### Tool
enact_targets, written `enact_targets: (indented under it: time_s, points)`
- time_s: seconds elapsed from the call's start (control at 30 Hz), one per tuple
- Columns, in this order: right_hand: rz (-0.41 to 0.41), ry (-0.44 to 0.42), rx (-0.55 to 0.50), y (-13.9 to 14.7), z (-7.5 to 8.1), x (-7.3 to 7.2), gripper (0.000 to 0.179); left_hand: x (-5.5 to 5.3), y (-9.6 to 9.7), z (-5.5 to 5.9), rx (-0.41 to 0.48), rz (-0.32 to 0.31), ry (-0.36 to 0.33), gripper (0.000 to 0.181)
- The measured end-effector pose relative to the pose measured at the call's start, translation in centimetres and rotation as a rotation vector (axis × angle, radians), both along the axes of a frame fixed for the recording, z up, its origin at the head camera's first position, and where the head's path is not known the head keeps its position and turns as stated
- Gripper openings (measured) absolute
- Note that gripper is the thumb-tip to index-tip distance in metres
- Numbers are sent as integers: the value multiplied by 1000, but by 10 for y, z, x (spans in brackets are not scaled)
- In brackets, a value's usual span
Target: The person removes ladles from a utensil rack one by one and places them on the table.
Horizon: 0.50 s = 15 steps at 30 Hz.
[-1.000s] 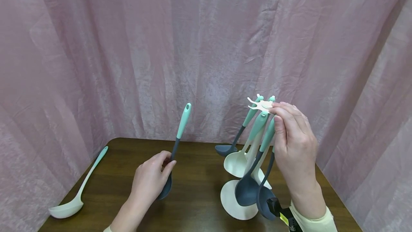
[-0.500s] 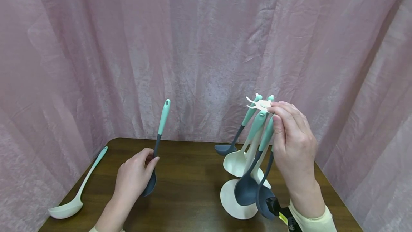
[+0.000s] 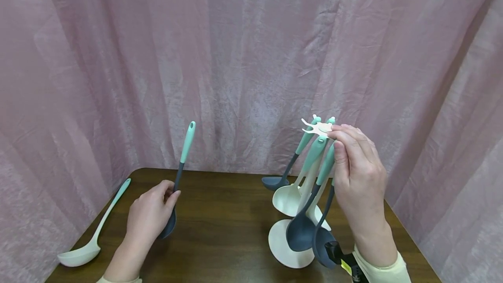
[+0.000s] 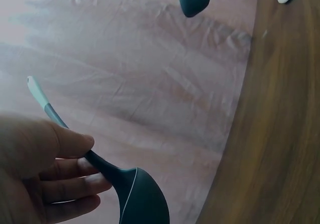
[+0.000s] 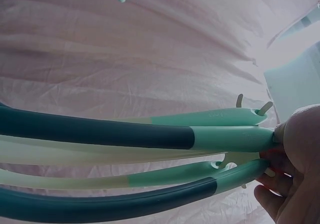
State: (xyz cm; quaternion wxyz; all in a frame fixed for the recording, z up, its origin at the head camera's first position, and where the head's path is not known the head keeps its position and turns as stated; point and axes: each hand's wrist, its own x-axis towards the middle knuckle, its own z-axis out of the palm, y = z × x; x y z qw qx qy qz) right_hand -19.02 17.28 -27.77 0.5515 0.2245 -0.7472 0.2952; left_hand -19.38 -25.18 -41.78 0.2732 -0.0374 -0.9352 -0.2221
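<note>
My left hand (image 3: pixel 147 213) pinches the dark neck of a ladle (image 3: pixel 187 141) between thumb and fingers. Its mint handle points up, and in the left wrist view the dark bowl (image 4: pixel 145 199) hangs below the fingers. On the right, my right hand (image 3: pixel 359 174) grips the hooked top of a white utensil stand (image 3: pixel 320 129). Several dark and cream utensils with mint handles hang from it, such as a dark ladle (image 3: pixel 301 232) and a cream ladle (image 3: pixel 288 200). In the right wrist view, my thumb touches a mint handle end (image 5: pixel 230 138); the fingertips are partly hidden.
A cream ladle (image 3: pixel 84 254) with a mint handle lies at the left edge of the brown wooden table (image 3: pixel 228 230). The stand's round white base (image 3: pixel 280 248) is below the hanging utensils. Pink curtains (image 3: pixel 251 69) surround the table's back and sides.
My left hand has carried the dark ladle leftward, away from the stand, still nearly upright. My right hand has stayed at the stand's top.
</note>
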Motion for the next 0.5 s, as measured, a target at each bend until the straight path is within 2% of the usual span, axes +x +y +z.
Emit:
enact_targets:
  time_s: [0.2,0.5]
  points:
    - [2,2,-2,1,0,0,21,-1,-15,-1,-6,37,-36,20]
    - [4,4,1,1,0,-1,22,-7,-32,-9,-11,73,-66,22]
